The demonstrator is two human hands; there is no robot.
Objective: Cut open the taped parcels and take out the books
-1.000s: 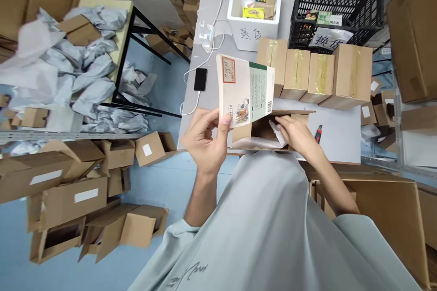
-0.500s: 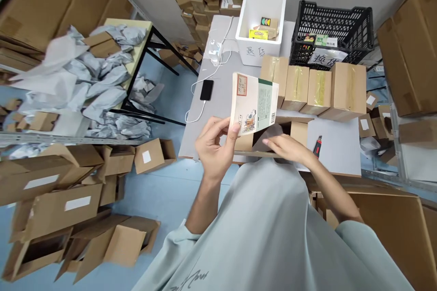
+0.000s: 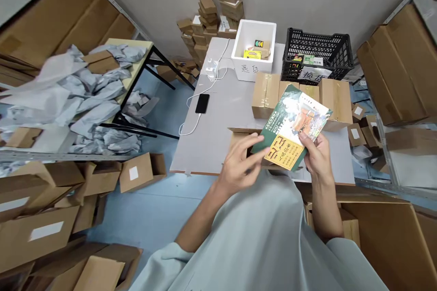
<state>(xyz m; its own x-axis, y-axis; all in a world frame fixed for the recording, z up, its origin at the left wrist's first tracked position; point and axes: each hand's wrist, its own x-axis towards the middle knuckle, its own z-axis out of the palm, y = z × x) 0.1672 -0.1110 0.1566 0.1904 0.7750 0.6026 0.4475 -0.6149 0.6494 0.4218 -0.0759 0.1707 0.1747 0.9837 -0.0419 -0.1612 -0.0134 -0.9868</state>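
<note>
A book (image 3: 295,122) with a green, white and yellow illustrated cover is held up, tilted, above the near edge of the table. My right hand (image 3: 317,154) grips its right side, thumb on the cover. At the book's lower left is my left hand (image 3: 241,163), its fingers apart; the fingertips overlap the corner, and I cannot tell whether they touch it. Under the book and my left hand stands an open cardboard box (image 3: 237,137), mostly hidden.
Closed cartons (image 3: 265,95) line the table behind the book. Farther back are a white foam box (image 3: 251,72) and a black crate (image 3: 317,45). A phone (image 3: 202,103) on a cable lies to the left. Boxes (image 3: 136,173) crowd the floor; grey parcels (image 3: 99,86) fill the left side.
The book has gone from my left hand to my right and now shows its other cover. My right hand has come up out of the open box. The view has shifted.
</note>
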